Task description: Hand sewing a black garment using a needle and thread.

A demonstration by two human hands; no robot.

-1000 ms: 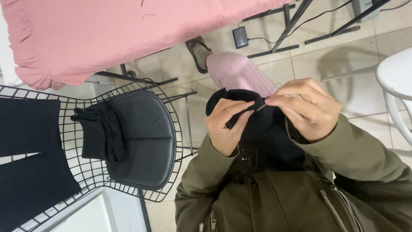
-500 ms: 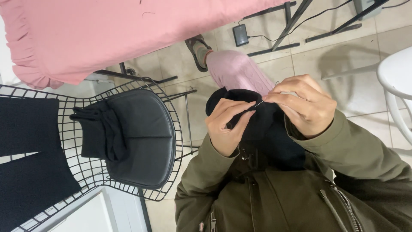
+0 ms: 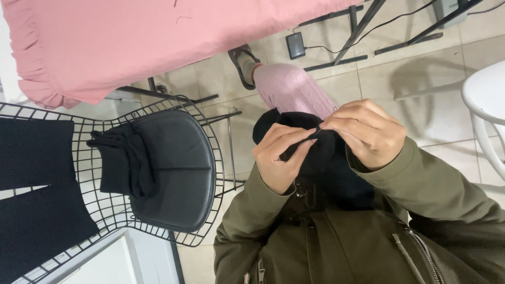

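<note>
I see the left hand [image 3: 281, 158] and the right hand [image 3: 365, 134] both raised in front of the chest, fingertips meeting just above a black cloth [image 3: 315, 152] bunched on the lap. Left hand is closed on the cloth, fingers curled over its upper edge, thumb and forefinger pinched together. Right hand is pinched narrow too, fingertips touching the left hand's fingertips at the cloth's top edge; something thin sits in that pinch, too small for me to tell what. The cloth lies between both hands and hangs down against the olive green jacket [image 3: 336, 242], whose sleeves cover both wrists. A knee in pink trousers [image 3: 289, 89] shows just beyond the cloth, with a sandalled foot [image 3: 243, 66] on the tiled floor [image 3: 421, 89].

To the left, well apart from the hands, a black wire chair [image 3: 210, 131] with a dark seat cushion [image 3: 173, 168]; a folded black garment [image 3: 123, 163] lies on the cushion's left side. More black fabric [image 3: 31, 200] drapes further left. Pink ruffled cloth [image 3: 131, 42] covers the tabletop at the top. Black power adapter [image 3: 296, 45] with a cable on the floor near the stand legs. White chair [image 3: 486, 105] at the right edge.
</note>
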